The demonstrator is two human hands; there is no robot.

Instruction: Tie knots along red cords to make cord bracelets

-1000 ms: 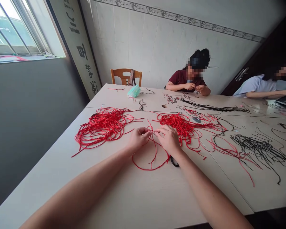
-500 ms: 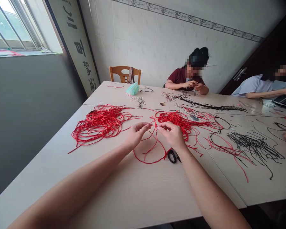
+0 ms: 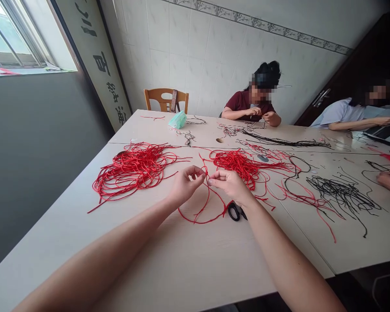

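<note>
My left hand (image 3: 189, 181) pinches a red cord (image 3: 208, 197) between thumb and fingertips, close to a small knot. Facing it, my right hand (image 3: 228, 184) is closed in a pinch on the same cord, just right of the knot. The cord hangs from my fingers and curves in a wide loop onto the table below. Black-handled scissors (image 3: 234, 211) lie under my right wrist, partly hidden by it. Beyond my right hand is a pile of red braided cords (image 3: 237, 162). To the left lies a big tangle of red cords (image 3: 134, 169).
Black cords (image 3: 344, 193) lie loosely at the right, with a long black bundle (image 3: 286, 141) farther back. A green plastic packet (image 3: 177, 120) sits near the far edge by a wooden chair (image 3: 166, 99). Across the table a person (image 3: 251, 104) handles cord; another person (image 3: 339, 113) sits right.
Both hands have come slightly lower and nearer the knot, fingertips now close together. The view has shifted a little. The cord's loop still rests on the table.
</note>
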